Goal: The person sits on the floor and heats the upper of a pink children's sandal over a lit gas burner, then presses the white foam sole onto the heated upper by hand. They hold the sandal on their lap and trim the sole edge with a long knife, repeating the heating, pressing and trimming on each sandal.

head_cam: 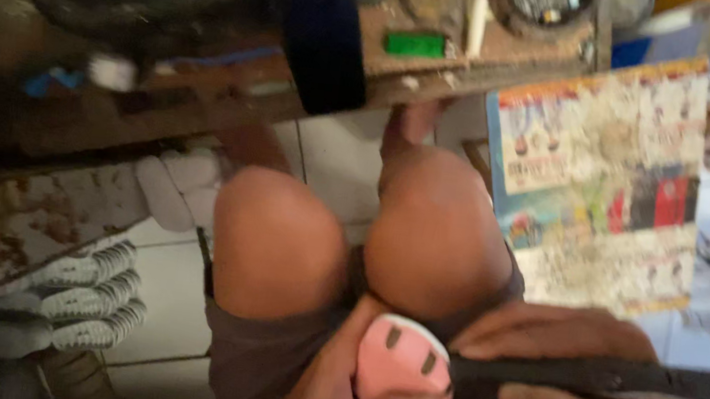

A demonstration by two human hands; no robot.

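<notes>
On the lap, the right hand [609,398] closes its fingers around a long black strap [620,379] — probably limp, best held near its end. The left hand [350,395] cups a small pink piece [398,369] — seemingly light and stiff.

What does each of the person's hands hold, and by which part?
The left hand cups the pink rounded piece by its lower edge; the right hand grips the black strap along its middle.

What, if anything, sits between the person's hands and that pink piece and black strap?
Nothing visible does. The left hand already cups the pink piece on the lap, and the right hand is wrapped around the black strap, whose end meets the pink piece.
</notes>
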